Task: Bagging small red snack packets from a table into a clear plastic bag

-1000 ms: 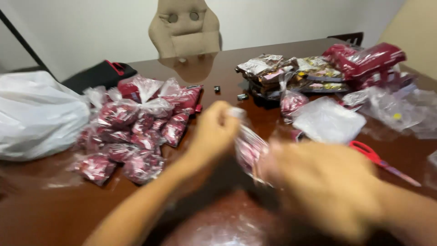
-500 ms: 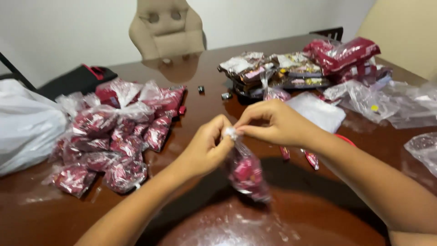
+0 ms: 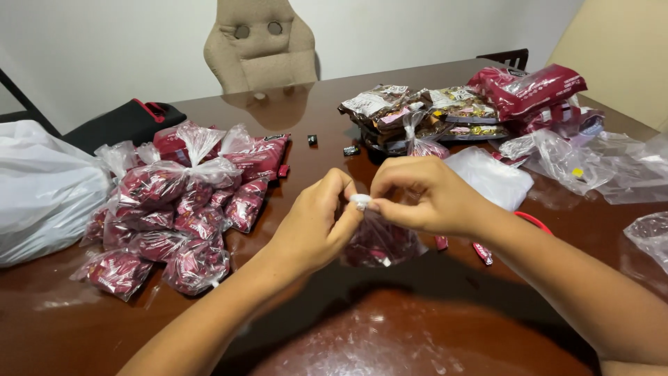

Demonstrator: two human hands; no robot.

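Note:
Both my hands meet over the middle of the brown table (image 3: 390, 327). My left hand (image 3: 313, 226) and my right hand (image 3: 417, 195) pinch the twisted white neck of a small clear plastic bag (image 3: 381, 244) filled with dark red wrapped candies. The bag hangs just below my fingers, partly hidden by them. To the left lies a pile of tied clear bags with the same red candies (image 3: 177, 202).
A large white plastic bag (image 3: 42, 188) lies at the far left. Opened candy packages (image 3: 445, 111) and empty clear bags (image 3: 598, 163) sit at the back right. Loose red candies (image 3: 481, 252) and a red-handled tool (image 3: 532, 221) lie by my right forearm. A beige chair (image 3: 261, 42) stands behind.
My hands were apart and blurred with the bag swinging between them; now they are close together and still, gripping the bag's twisted neck.

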